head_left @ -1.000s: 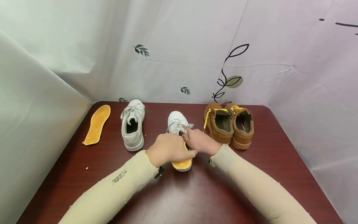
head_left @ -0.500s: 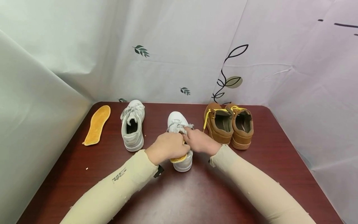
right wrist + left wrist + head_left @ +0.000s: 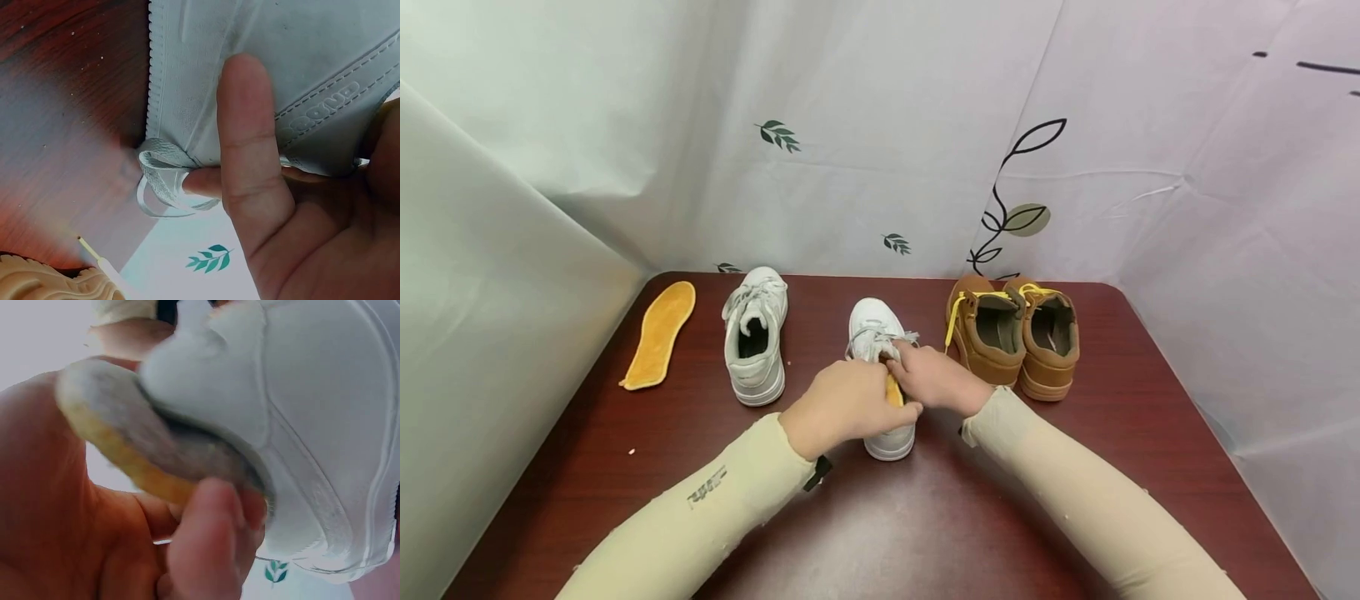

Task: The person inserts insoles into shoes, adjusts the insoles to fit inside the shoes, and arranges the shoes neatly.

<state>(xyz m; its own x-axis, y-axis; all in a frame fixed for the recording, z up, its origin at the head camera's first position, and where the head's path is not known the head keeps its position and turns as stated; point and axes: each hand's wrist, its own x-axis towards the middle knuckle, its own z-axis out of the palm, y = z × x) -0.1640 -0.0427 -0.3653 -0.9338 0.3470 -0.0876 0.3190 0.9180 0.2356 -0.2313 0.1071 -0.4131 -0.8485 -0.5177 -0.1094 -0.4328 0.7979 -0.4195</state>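
Note:
A white sneaker (image 3: 874, 315) stands toe away on the table, between both hands. My left hand (image 3: 844, 407) lies over its opening and pinches a fuzzy orange-yellow insole (image 3: 892, 392). In the left wrist view, the insole (image 3: 119, 419) curves out of the shoe's opening, its grey underside and yellow edge showing. Its front part is hidden inside the shoe. My right hand (image 3: 938, 380) grips the sneaker by the tongue and side. The right wrist view shows one finger (image 3: 247, 119) straight along the shoe's side, another by the grey lace (image 3: 165, 172).
A second white sneaker (image 3: 757, 337) stands to the left, and a matching yellow insole (image 3: 660, 337) lies at the table's far left. Two brown shoes (image 3: 1015, 337) with yellow laces stand close together on the right. A pale curtain (image 3: 865, 142) hangs behind the table (image 3: 880, 533).
The insole's heel end lay over the shoe's heel, then bent up to the left, and is now hidden under my left hand. That hand has shifted slightly; the right hand stays put.

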